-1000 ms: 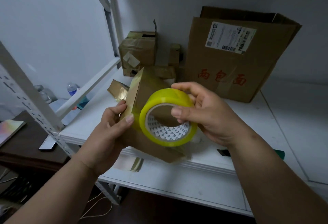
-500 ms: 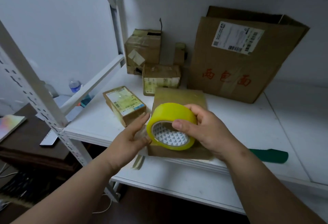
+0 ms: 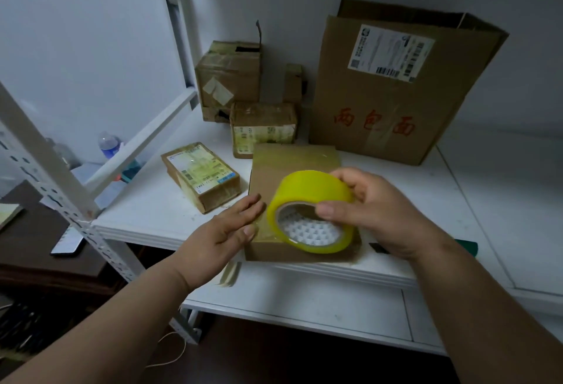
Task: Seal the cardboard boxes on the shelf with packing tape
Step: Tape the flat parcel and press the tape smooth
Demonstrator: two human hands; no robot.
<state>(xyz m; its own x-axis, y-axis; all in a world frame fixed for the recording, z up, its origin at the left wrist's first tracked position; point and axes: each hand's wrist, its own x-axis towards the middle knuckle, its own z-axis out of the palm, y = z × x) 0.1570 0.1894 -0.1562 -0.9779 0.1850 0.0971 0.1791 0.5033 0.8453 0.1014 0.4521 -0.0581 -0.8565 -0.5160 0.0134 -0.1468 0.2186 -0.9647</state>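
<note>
A flat brown cardboard box (image 3: 292, 159) lies on the white shelf (image 3: 158, 216) near its front edge. My right hand (image 3: 371, 210) grips a yellow roll of packing tape (image 3: 307, 194) just above the box's near end, thumb inside the core. My left hand (image 3: 225, 231) rests with straight fingers against the box's left near edge. A strip of clear tape seems to run from the roll onto the box by my left fingers.
A small labelled box (image 3: 202, 175) lies left of the flat box. Two small boxes (image 3: 262, 126) (image 3: 228, 77) sit behind, beside a big open carton (image 3: 393, 91). A green-handled tool (image 3: 466, 246) lies at right. White shelf uprights (image 3: 45, 170) stand at left.
The flat box, held tilted up a second ago, now lies flat on the shelf. My left hand has let go of it and opened beside it. The roll has stayed in my right hand.
</note>
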